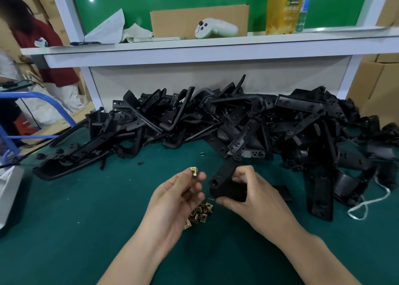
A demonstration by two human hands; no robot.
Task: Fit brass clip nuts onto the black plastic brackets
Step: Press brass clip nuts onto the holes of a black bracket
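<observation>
Held: nut (193, 172), bracket (228, 189); box (198, 21) contents hidden.

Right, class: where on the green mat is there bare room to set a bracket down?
Bare mat lies between the white bag and the left hand, and at the near right below the bracket pile. Crowded: the whole back under that pile, and the nuts heap by the left hand.

1. On table (86, 209), along its far side: pile (216, 122) of brackets.
2. Behind & above pile: shelf (216, 47) w/ box (172, 19), controller (216, 29), bottle (282, 8) on it.
3. Before pile, mid: nut heap (199, 214) on table.
4. Betw. pile & nut heap: L hand (172, 200) w/ nut (193, 172), left of R hand (254, 196) w/ bracket (224, 189).
5. At pile's right end: string (367, 201).
</observation>
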